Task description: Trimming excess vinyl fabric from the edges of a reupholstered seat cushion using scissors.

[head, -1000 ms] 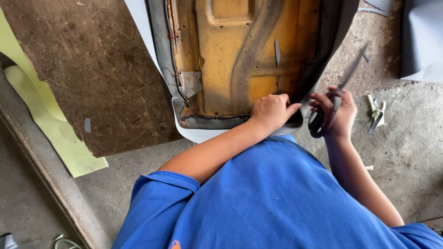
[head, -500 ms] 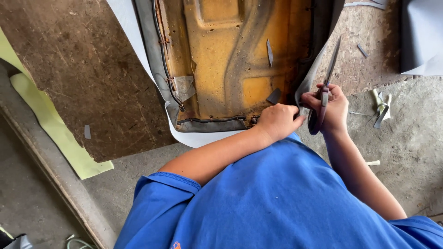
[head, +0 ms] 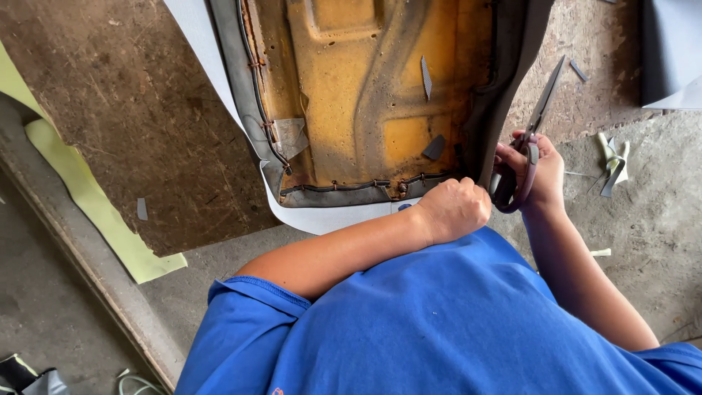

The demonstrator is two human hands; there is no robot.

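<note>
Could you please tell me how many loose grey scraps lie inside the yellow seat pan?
2: a narrow grey strip near the yellow seat pan's middle, and a darker grey scrap lower down. Others may be hidden.

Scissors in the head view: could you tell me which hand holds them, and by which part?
The right hand holds the scissors by their handle loops, blades pointing away. The left hand grips the grey cover's edge.

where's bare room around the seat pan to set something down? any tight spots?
Free: the brown board left of the seat pan, bare but for a small grey scrap; the concrete floor right of the right hand, below the grey sheet. Crowded: the pan's near corner, where the left hand grips the cover edge and the scissors sit close.
</note>
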